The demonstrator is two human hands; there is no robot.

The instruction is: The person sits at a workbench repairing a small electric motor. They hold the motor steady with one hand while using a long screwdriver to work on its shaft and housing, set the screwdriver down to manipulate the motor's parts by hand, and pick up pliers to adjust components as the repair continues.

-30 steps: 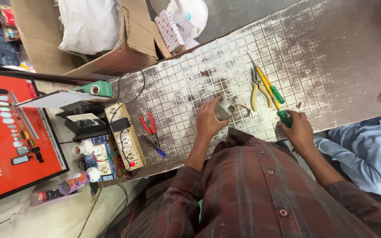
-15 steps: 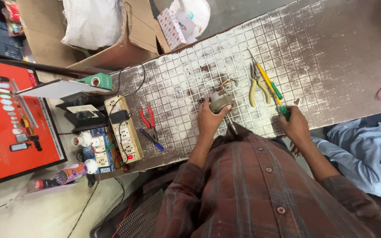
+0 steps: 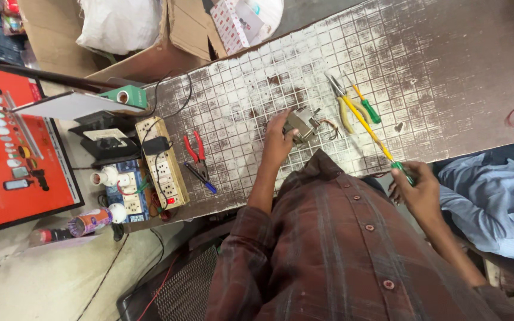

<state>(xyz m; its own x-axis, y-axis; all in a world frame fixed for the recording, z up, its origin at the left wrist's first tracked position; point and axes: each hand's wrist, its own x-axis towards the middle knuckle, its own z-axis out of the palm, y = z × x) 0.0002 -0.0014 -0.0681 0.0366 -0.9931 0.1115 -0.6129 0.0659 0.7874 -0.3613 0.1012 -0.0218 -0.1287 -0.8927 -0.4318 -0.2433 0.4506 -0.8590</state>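
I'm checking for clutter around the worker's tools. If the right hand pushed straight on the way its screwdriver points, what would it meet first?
The right hand aims its yellow-shafted screwdriver up the bench; its tip would probably first meet the yellow-handled pliers, which it already lies beside.

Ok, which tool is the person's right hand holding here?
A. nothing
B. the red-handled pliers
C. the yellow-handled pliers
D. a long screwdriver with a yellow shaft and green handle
D: the right hand grips the green handle of the long yellow-shafted screwdriver, while the left hand rests on the small metal part.
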